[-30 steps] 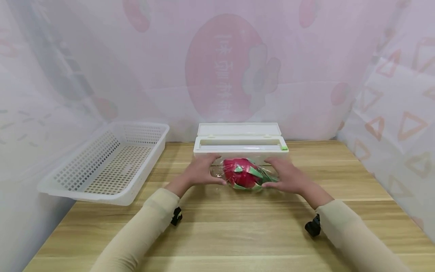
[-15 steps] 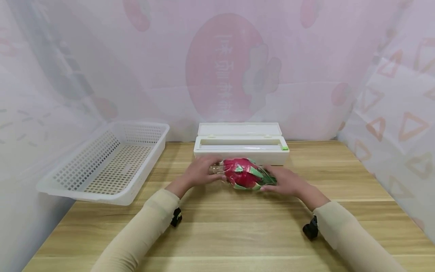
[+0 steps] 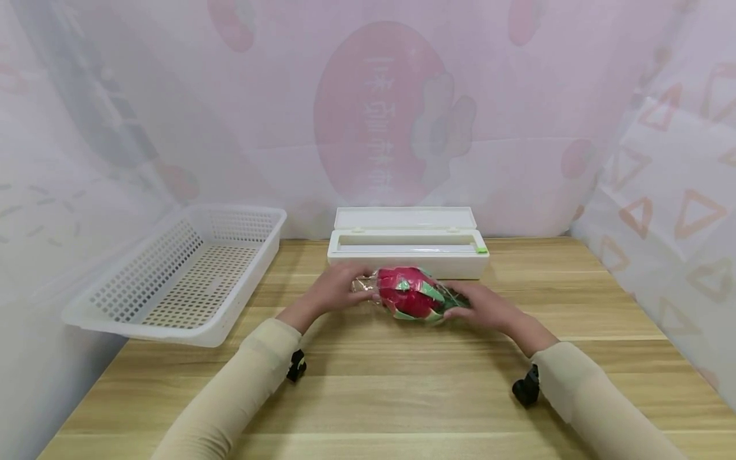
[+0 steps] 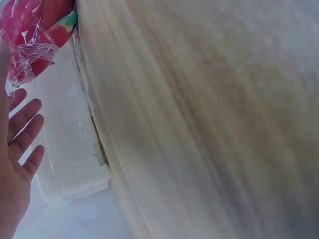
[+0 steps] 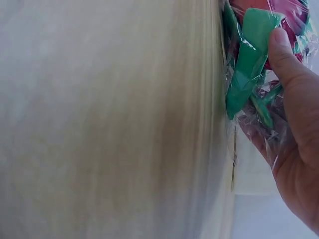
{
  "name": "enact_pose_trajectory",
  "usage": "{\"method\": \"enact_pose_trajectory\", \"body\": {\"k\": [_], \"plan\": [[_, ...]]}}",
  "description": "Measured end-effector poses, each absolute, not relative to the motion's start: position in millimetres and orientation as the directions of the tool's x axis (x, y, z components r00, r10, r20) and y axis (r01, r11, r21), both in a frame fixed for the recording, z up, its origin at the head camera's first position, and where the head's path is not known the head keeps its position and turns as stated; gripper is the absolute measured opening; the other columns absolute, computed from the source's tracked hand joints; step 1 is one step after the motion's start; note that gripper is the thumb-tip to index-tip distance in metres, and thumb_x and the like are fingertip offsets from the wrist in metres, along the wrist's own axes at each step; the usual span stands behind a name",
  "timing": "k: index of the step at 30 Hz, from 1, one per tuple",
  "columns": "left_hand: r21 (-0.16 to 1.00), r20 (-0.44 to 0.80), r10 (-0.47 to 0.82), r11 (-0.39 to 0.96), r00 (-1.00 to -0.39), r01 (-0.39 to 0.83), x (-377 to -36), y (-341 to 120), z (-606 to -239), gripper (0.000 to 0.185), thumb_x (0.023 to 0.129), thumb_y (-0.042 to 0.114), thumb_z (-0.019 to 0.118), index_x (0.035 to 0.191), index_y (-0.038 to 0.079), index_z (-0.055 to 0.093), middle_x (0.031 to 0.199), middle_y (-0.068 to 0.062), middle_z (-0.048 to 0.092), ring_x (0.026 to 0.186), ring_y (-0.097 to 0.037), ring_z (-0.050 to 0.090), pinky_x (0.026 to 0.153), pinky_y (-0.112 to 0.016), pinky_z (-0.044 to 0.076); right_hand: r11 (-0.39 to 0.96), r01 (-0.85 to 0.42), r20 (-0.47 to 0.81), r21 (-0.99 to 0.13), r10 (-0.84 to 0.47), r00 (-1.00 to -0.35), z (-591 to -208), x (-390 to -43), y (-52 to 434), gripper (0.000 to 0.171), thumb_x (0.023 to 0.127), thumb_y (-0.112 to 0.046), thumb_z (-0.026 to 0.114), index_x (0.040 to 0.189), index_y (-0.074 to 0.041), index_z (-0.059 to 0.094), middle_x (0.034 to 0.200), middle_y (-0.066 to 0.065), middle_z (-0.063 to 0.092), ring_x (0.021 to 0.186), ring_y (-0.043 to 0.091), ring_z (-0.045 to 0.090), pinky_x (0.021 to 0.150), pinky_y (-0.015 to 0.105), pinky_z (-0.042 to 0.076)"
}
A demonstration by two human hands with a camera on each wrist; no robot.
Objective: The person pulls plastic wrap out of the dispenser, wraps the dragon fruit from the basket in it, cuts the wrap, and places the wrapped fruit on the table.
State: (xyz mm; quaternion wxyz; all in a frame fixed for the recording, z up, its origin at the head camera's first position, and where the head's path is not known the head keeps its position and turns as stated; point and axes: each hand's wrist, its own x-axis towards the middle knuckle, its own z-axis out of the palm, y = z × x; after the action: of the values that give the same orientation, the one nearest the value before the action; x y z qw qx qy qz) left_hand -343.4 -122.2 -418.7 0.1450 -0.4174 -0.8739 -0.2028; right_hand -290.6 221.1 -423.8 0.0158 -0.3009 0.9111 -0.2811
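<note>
A red dragon fruit (image 3: 409, 294) with green scales lies in clear plastic film on the table, in front of a white cling film box (image 3: 408, 263). My left hand (image 3: 333, 289) is at its left end, thumb beside the crinkled film (image 4: 34, 54). In the left wrist view the other fingers are spread and relaxed. At the leafy right end, my right hand (image 3: 487, 308) grips the wrapped fruit. The right wrist view shows the thumb (image 5: 285, 56) on a green leaf and the other fingers curled behind the film, partly hidden.
The box's lid (image 3: 405, 218) stands raised, and a green slider (image 3: 482, 250) sits at its right end. On the left is a white perforated basket (image 3: 244, 297). Wooden table (image 3: 402, 390) extends in front of the fruit; a printed curtain (image 3: 259, 96) closes off the back.
My right hand has drawn in from spread fingers and now grips the leafy end, its loose film gathered. My left hand's thumb and fingers have come closer together. The fruit has barely moved.
</note>
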Motion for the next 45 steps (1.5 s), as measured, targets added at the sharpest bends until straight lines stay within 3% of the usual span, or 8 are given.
{"method": "enact_pose_trajectory", "body": {"k": [7, 11, 15, 20, 23, 27, 33, 45], "plan": [[0.23, 0.468, 0.672, 0.534, -0.573, 0.814, -338.8, -121.3, -415.9, 0.065, 0.084, 0.035, 0.077, 0.14, 0.017, 0.051, 0.131, -0.004, 0.057, 0.119, -0.023, 0.053, 0.1, -0.042, 0.043, 0.628, -0.452, 0.089, -0.634, -0.522, -0.848, -425.4, -293.3, 223.5, 0.054, 0.092, -0.024, 0.067, 0.141, -0.007, 0.051, 0.13, 0.009, 0.058, 0.11, 0.023, 0.054, 0.096, 0.046, 0.044], [0.188, 0.451, 0.719, 0.504, -0.53, 0.843, -335.8, -118.3, -414.1, 0.071, 0.083, 0.044, 0.075, 0.144, 0.02, 0.048, 0.141, -0.006, 0.05, 0.127, -0.025, 0.047, 0.103, -0.044, 0.04, 0.606, -0.444, 0.069, -0.66, -0.54, -0.839, -424.1, -295.1, 225.8, 0.051, 0.093, -0.028, 0.065, 0.137, -0.004, 0.054, 0.113, 0.006, 0.063, 0.094, 0.02, 0.054, 0.083, 0.038, 0.047], [0.216, 0.37, 0.749, 0.506, -0.55, 0.835, -336.0, -117.7, -417.0, 0.096, 0.071, 0.053, 0.082, 0.149, 0.016, 0.039, 0.148, -0.011, 0.04, 0.132, -0.03, 0.04, 0.105, -0.049, 0.038, 0.577, -0.433, 0.044, -0.693, -0.566, -0.823, -422.6, -296.5, 226.4, 0.041, 0.095, -0.028, 0.063, 0.128, -0.004, 0.061, 0.095, 0.0, 0.061, 0.083, 0.017, 0.052, 0.072, 0.031, 0.045], [0.322, 0.25, 0.75, 0.532, -0.612, 0.783, -337.0, -117.0, -420.9, 0.115, 0.062, 0.046, 0.09, 0.154, 0.019, 0.026, 0.15, -0.007, 0.033, 0.133, -0.028, 0.038, 0.106, -0.045, 0.037, 0.563, -0.405, 0.016, -0.72, -0.57, -0.821, -422.9, -297.5, 226.4, 0.036, 0.097, -0.027, 0.06, 0.125, -0.003, 0.062, 0.084, -0.001, 0.057, 0.076, 0.015, 0.05, 0.066, 0.028, 0.043], [0.39, 0.201, 0.74, 0.54, -0.641, 0.746, -337.2, -116.2, -421.7, 0.11, 0.068, 0.029, 0.09, 0.154, 0.024, 0.022, 0.147, -0.005, 0.038, 0.126, -0.024, 0.044, 0.101, -0.042, 0.041, 0.57, -0.399, 0.011, -0.718, -0.564, -0.826, -422.3, -297.4, 226.5, 0.031, 0.098, -0.028, 0.059, 0.117, -0.004, 0.065, 0.078, -0.001, 0.053, 0.072, 0.015, 0.047, 0.063, 0.027, 0.04], [0.435, 0.167, 0.741, 0.537, -0.65, 0.723, -338.1, -115.4, -421.5, 0.094, 0.081, 0.008, 0.076, 0.155, 0.024, 0.021, 0.147, -0.006, 0.04, 0.12, -0.023, 0.05, 0.098, -0.04, 0.045, 0.584, -0.41, 0.03, -0.701, -0.551, -0.834, -420.8, -296.8, 226.6, 0.034, 0.098, -0.029, 0.058, 0.119, -0.003, 0.064, 0.085, 0.0, 0.058, 0.076, 0.016, 0.049, 0.066, 0.029, 0.042], [0.383, 0.203, 0.723, 0.563, -0.661, 0.733, -340.6, -117.5, -419.3, 0.072, 0.092, 0.021, 0.068, 0.153, 0.021, 0.031, 0.148, -0.011, 0.041, 0.13, -0.03, 0.044, 0.105, -0.045, 0.039, 0.629, -0.361, 0.021, -0.688, -0.479, -0.877, -419.9, -295.9, 227.5, 0.046, 0.098, -0.032, 0.059, 0.135, -0.003, 0.057, 0.114, 0.009, 0.062, 0.093, 0.021, 0.053, 0.08, 0.036, 0.046], [0.472, 0.21, 0.69, 0.549, -0.693, 0.69, -343.1, -115.9, -420.4, 0.06, 0.095, 0.024, 0.065, 0.149, 0.03, 0.04, 0.145, -0.008, 0.04, 0.132, -0.028, 0.04, 0.105, -0.046, 0.038, 0.62, -0.361, 0.033, -0.697, -0.475, -0.879, -421.2, -295.0, 229.6, 0.045, 0.099, -0.028, 0.058, 0.137, -0.004, 0.055, 0.126, 0.013, 0.06, 0.11, 0.026, 0.055, 0.092, 0.045, 0.047]]}}
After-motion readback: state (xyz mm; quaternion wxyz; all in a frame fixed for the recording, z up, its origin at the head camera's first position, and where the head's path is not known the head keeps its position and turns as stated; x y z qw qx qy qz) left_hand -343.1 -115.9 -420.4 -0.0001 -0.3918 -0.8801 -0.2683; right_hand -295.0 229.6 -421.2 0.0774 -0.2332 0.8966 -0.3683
